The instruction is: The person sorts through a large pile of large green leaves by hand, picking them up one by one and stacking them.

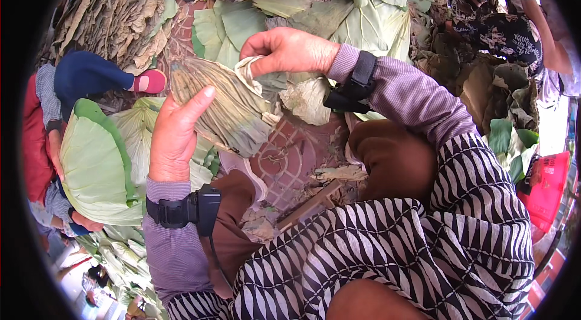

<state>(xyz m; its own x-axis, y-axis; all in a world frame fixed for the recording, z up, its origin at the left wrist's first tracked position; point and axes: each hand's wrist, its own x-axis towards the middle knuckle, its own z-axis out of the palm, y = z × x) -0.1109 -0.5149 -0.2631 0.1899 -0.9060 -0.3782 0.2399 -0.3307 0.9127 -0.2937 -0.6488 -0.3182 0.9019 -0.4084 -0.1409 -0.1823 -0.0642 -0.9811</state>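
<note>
A folded, partly dried large leaf (227, 106), brown and greenish-grey with ribbed veins, is held between my hands above the paved floor. My left hand (174, 134) grips its left side, the thumb lying over the front; the fingers behind it are hidden. At the leaf's upper right edge, my right hand (286, 50) pinches a pale, curled part (248, 72) between thumb and fingers. Beyond my right hand lie broad pale-green leaves (379, 25). A loose dried leaf (308, 100) is just below my right wrist.
Stacked dried leaves (118, 16) lie at the upper left. A person at the left holds a large green leaf (97, 165); their pink shoe (150, 81) is near my work. Darker leaves (481, 88) and another person are at the right, with a red container (544, 188). A wooden strip (308, 204) lies between my legs.
</note>
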